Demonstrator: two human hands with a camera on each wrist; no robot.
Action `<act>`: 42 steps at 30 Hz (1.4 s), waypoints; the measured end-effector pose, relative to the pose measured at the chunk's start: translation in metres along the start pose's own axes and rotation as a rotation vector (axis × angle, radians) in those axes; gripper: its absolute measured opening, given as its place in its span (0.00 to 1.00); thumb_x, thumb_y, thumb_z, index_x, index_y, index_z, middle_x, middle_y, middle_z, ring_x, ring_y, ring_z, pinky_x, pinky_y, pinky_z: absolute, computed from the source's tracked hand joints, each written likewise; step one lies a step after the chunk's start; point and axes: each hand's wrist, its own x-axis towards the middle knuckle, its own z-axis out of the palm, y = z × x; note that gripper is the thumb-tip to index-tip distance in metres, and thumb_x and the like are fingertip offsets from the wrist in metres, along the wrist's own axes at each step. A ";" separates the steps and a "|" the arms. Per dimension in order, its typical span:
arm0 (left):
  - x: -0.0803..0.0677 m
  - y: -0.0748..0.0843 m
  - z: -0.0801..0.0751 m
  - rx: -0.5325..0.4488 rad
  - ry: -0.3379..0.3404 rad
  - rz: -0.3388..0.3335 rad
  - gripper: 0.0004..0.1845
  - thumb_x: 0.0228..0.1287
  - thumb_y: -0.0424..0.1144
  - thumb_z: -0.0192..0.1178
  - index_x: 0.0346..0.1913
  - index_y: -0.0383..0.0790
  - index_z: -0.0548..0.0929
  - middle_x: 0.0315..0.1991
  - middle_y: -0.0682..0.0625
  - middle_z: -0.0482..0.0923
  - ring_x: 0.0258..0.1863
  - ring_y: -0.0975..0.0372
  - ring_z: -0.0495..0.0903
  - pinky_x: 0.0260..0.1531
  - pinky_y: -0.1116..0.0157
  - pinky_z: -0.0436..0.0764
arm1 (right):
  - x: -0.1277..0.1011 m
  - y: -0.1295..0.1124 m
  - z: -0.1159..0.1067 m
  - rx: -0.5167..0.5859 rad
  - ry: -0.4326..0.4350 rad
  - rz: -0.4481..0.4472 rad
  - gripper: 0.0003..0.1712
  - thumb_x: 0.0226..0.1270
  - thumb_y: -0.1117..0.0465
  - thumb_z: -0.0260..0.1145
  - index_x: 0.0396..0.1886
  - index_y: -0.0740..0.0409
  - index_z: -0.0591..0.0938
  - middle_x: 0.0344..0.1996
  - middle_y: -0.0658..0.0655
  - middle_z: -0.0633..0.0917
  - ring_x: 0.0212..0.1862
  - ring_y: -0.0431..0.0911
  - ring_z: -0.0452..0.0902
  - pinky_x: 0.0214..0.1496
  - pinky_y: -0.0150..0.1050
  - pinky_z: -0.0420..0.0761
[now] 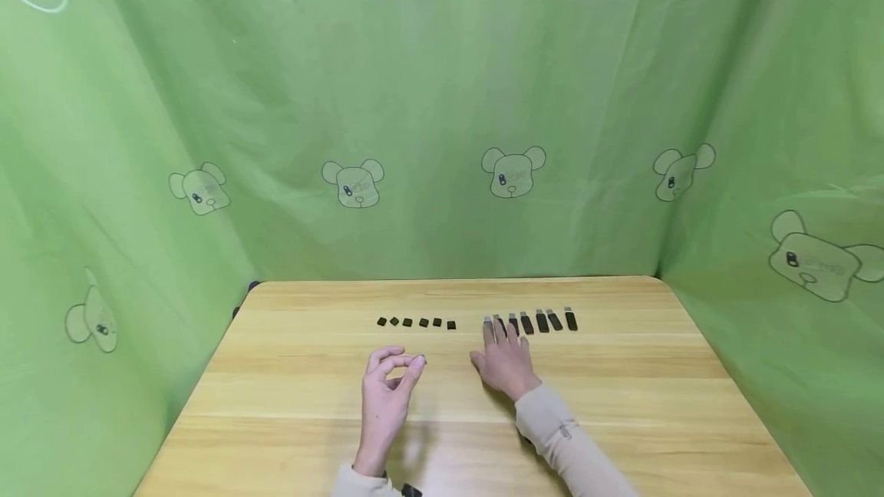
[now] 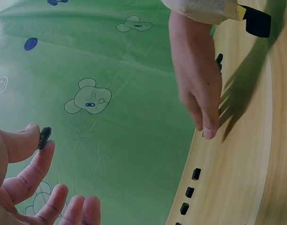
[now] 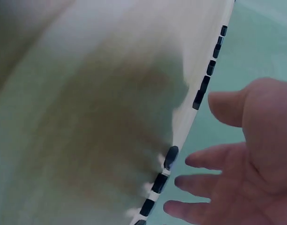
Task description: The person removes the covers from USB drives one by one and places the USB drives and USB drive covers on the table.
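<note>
Left hand [image 1: 387,390] pinches a small black cap [image 2: 44,136]; right hand [image 1: 506,363] reaches the USB sticks [image 1: 542,321].
Right fingers lie relaxed on the surface [image 1: 311,405], gripping nothing; next, probably, picking a stick to cap, beside the spare caps [image 1: 417,322].

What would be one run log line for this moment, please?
left hand: pinches small black cap | right hand: open, fingers at black sticks row | caps row on table
</note>
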 end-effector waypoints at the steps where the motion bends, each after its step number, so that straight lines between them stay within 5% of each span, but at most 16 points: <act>1: 0.000 0.000 0.000 0.004 0.000 -0.001 0.12 0.63 0.43 0.70 0.35 0.36 0.87 0.56 0.38 0.76 0.52 0.53 0.76 0.42 0.70 0.82 | -0.001 0.001 0.001 0.017 -0.027 0.011 0.42 0.78 0.45 0.55 0.79 0.65 0.57 0.79 0.70 0.59 0.79 0.72 0.49 0.77 0.72 0.52; 6: 0.001 -0.001 -0.001 0.009 -0.001 -0.019 0.11 0.63 0.43 0.70 0.34 0.37 0.87 0.56 0.41 0.76 0.53 0.53 0.76 0.43 0.67 0.82 | -0.005 0.003 0.003 0.043 -0.092 0.026 0.43 0.80 0.43 0.51 0.81 0.64 0.52 0.81 0.68 0.54 0.80 0.71 0.45 0.78 0.73 0.47; 19: 0.010 -0.003 0.009 0.076 -0.089 0.019 0.13 0.64 0.46 0.69 0.36 0.37 0.87 0.57 0.38 0.76 0.55 0.51 0.77 0.43 0.68 0.82 | -0.006 0.009 -0.001 0.077 -0.090 0.057 0.43 0.80 0.42 0.50 0.82 0.61 0.49 0.81 0.68 0.52 0.80 0.71 0.43 0.77 0.74 0.46; 24: 0.032 -0.007 0.026 0.202 -0.138 0.054 0.12 0.65 0.45 0.68 0.37 0.38 0.88 0.58 0.38 0.77 0.59 0.47 0.76 0.49 0.58 0.84 | -0.006 0.009 -0.014 0.120 -0.021 0.086 0.41 0.80 0.42 0.49 0.81 0.61 0.53 0.81 0.68 0.51 0.81 0.71 0.42 0.77 0.74 0.43; 29: 0.060 -0.016 0.049 0.332 -0.130 0.089 0.11 0.65 0.42 0.68 0.38 0.35 0.88 0.57 0.37 0.78 0.62 0.43 0.72 0.63 0.41 0.72 | -0.011 0.005 -0.032 0.165 0.028 0.094 0.40 0.80 0.43 0.49 0.80 0.63 0.55 0.81 0.69 0.50 0.81 0.71 0.40 0.76 0.75 0.41; 35: 0.086 -0.031 0.073 0.488 -0.134 0.135 0.08 0.62 0.38 0.70 0.33 0.35 0.90 0.53 0.37 0.82 0.57 0.44 0.71 0.59 0.44 0.69 | -0.028 -0.002 -0.053 0.212 0.059 0.085 0.39 0.80 0.46 0.52 0.78 0.65 0.59 0.80 0.71 0.53 0.79 0.73 0.43 0.76 0.76 0.42; 42: 0.114 -0.041 0.094 0.659 -0.169 0.146 0.07 0.59 0.40 0.72 0.31 0.39 0.92 0.55 0.40 0.82 0.59 0.45 0.70 0.59 0.43 0.69 | -0.055 -0.012 -0.077 0.280 0.122 0.045 0.28 0.77 0.51 0.58 0.66 0.66 0.75 0.68 0.69 0.76 0.70 0.69 0.69 0.71 0.70 0.62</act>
